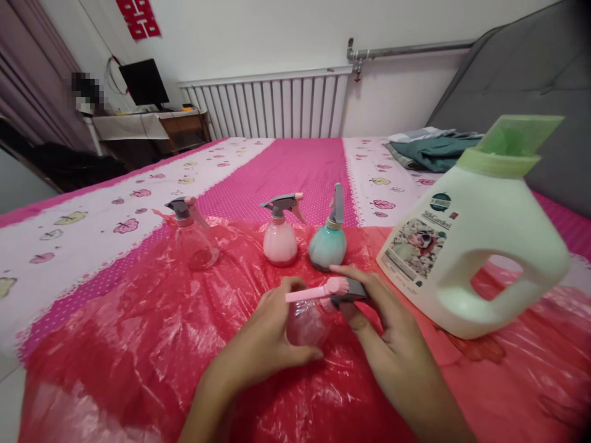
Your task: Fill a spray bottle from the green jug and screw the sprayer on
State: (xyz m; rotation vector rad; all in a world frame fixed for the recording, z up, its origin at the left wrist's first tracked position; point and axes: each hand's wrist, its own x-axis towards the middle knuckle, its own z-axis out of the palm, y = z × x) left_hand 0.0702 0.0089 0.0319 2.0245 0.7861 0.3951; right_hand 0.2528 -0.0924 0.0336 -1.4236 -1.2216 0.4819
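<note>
A clear pink spray bottle is tilted between my hands, low in the centre. My left hand wraps round its body. The fingers of my right hand close on its grey and pink spray head. Just beyond stand a pink spray bottle with milky contents and a teal spray bottle. Farther left is another clear pink spray bottle with a little liquid at the bottom. A large pale green detergent jug with a green cap stands at the right.
Red plastic sheeting covers the near part of a pink patterned bed. Folded clothes lie at the back right, by a grey headboard. At the back left, a person sits near a desk with a monitor.
</note>
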